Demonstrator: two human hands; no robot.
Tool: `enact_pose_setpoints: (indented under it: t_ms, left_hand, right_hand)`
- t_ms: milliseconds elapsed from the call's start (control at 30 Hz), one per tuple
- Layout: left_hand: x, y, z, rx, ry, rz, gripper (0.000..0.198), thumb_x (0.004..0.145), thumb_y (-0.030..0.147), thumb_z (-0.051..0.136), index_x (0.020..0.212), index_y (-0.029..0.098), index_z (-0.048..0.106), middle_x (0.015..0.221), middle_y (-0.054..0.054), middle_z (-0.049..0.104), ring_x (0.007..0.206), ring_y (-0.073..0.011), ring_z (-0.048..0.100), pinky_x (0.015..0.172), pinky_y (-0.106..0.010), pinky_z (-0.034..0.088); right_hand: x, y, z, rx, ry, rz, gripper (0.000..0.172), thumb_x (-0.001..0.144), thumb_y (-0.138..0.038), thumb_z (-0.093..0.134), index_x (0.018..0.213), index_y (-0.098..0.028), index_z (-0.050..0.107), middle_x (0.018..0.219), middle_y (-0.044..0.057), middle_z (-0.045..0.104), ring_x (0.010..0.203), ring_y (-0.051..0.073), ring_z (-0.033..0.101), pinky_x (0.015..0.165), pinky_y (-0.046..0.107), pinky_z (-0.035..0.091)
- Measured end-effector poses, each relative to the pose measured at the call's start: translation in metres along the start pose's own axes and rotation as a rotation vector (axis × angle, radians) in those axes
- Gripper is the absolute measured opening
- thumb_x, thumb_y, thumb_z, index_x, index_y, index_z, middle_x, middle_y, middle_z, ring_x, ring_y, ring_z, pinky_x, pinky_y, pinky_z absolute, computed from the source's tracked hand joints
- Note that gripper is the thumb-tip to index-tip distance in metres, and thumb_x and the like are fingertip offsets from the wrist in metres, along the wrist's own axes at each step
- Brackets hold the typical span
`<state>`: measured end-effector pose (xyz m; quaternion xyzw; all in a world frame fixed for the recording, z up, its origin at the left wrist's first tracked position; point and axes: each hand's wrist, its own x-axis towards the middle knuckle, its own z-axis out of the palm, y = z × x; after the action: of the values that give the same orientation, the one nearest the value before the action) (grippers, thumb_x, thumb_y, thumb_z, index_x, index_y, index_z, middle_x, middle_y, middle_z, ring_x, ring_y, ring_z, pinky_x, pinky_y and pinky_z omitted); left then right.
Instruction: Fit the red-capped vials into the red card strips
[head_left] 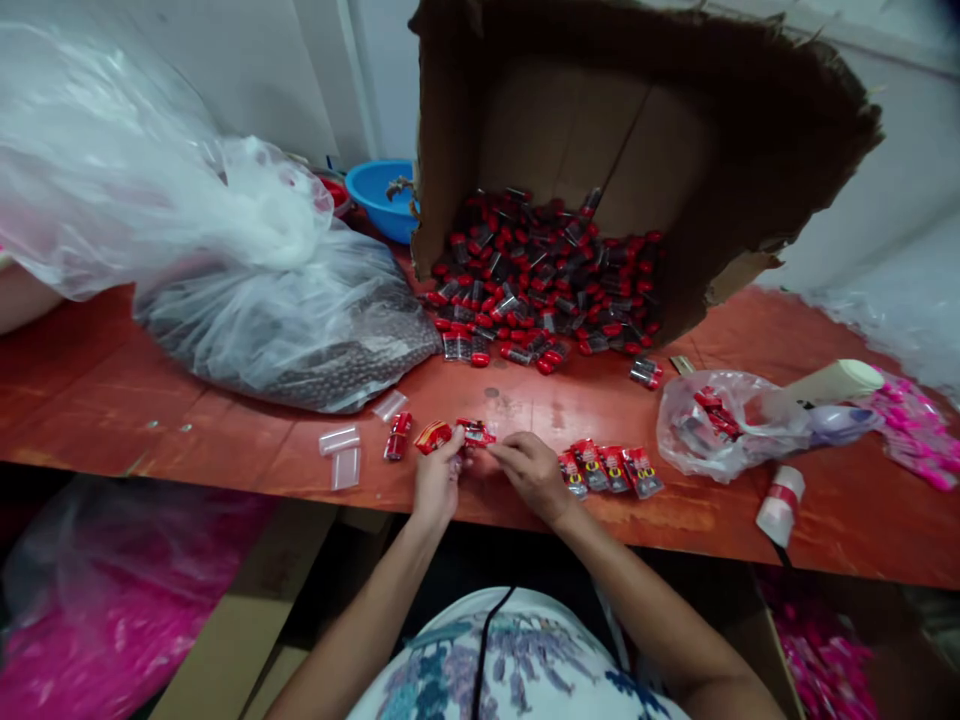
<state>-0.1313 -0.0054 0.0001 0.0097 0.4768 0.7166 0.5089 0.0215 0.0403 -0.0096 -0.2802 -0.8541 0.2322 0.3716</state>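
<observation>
My left hand (439, 485) is closed around red printed cards: a red-and-yellow one (431, 437) sticks out on its left, and a red printed piece (475, 433) shows beyond its thumb. My right hand (534, 472) pinches at the right end of that red piece; what lies between its fingertips is too small to make out. Just right of this hand lies a row of small red-topped packets (615, 470). Left of my left hand is a red bundle (397, 437), with small clear plastic sleeves (346, 468) beside it.
A torn cardboard box (750, 180) lies on its side, spilling many red-capped clear containers (517, 300) onto the red table (247, 440). A bag of dark beads (300, 330) and a blue basin (382, 190) stand left. Rightward are a plastic bag (705, 450) and a white roll (781, 505).
</observation>
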Motion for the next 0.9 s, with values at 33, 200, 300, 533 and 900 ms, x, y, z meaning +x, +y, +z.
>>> enact_pose_setpoints:
  t_ms: [33, 200, 300, 533, 900]
  left_hand:
    - [0.000, 0.001, 0.001, -0.002, 0.023, 0.030, 0.027, 0.055, 0.024, 0.081, 0.070, 0.014, 0.062, 0.059, 0.003, 0.062, 0.048, -0.0089, 0.056, 0.040, -0.018, 0.041]
    - [-0.009, -0.002, 0.009, 0.066, -0.025, 0.067, 0.025, 0.056, 0.023, 0.081, 0.073, 0.013, 0.065, 0.064, 0.001, 0.065, 0.052, -0.0101, 0.058, 0.044, -0.019, 0.044]
    - [-0.017, -0.009, 0.012, 0.105, -0.100, 0.083, 0.027, 0.057, 0.023, 0.080, 0.080, 0.013, 0.069, 0.070, -0.001, 0.067, 0.055, -0.0109, 0.060, 0.048, -0.020, 0.047]
    - [-0.030, -0.014, 0.010, 0.090, -0.169, 0.000, 0.028, 0.060, 0.024, 0.079, 0.084, 0.017, 0.069, 0.070, -0.001, 0.068, 0.056, -0.0131, 0.062, 0.050, -0.022, 0.049]
    - [-0.035, -0.011, 0.014, 0.255, -0.139, 0.035, 0.024, 0.058, 0.026, 0.080, 0.074, 0.012, 0.069, 0.067, -0.003, 0.068, 0.048, -0.0107, 0.056, 0.043, -0.021, 0.045]
  right_hand:
    - [-0.002, -0.001, -0.001, 0.068, 0.069, 0.129, 0.020, 0.089, -0.023, 0.052, 0.099, -0.026, 0.068, 0.086, 0.004, 0.061, 0.079, 0.016, 0.058, 0.069, 0.028, 0.049]
    - [0.000, -0.017, 0.004, 0.585, 0.192, 0.708, 0.025, 0.083, -0.041, 0.056, 0.097, -0.021, 0.064, 0.080, 0.001, 0.063, 0.066, 0.014, 0.060, 0.056, 0.026, 0.052]
    - [0.004, -0.024, 0.009, 0.784, 0.195, 0.798, 0.025, 0.074, -0.040, 0.066, 0.088, -0.020, 0.064, 0.075, -0.002, 0.063, 0.059, 0.011, 0.058, 0.049, 0.022, 0.050]
    - [-0.006, -0.028, 0.007, 0.931, 0.331, 0.869, 0.021, 0.070, -0.035, 0.070, 0.081, -0.019, 0.062, 0.069, -0.004, 0.062, 0.056, 0.010, 0.059, 0.050, 0.021, 0.052]
    - [-0.021, -0.032, 0.002, 0.848, 0.299, 0.859, 0.028, 0.082, -0.048, 0.055, 0.084, -0.020, 0.060, 0.068, -0.002, 0.059, 0.051, 0.012, 0.055, 0.044, 0.024, 0.048]
